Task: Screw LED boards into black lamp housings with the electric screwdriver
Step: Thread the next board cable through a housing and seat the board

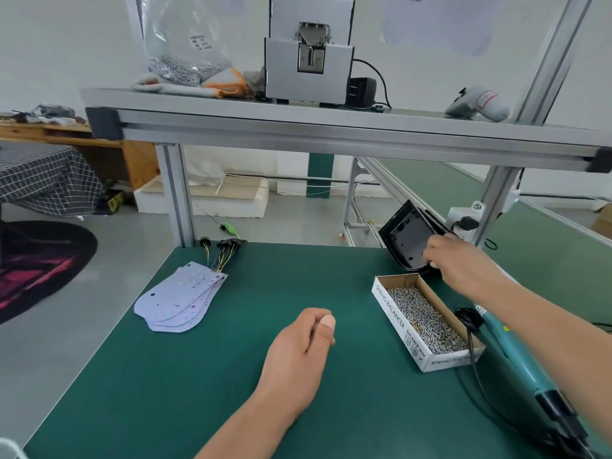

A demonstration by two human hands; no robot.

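Probably an assembly workshop: aluminium-frame bench (331, 134), green mat (231, 359), screw box (394, 313)

Green table (231, 376), black housing (409, 236), teal screwdriver (511, 352), checked dark cloth (43, 177).

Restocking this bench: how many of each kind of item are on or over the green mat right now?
Black lamp housing, held by the right hand: 1
Stack of LED boards: 1 (the boards overlap, so I cannot count them)
Box of screws: 1
Electric screwdriver: 1
Total: 4
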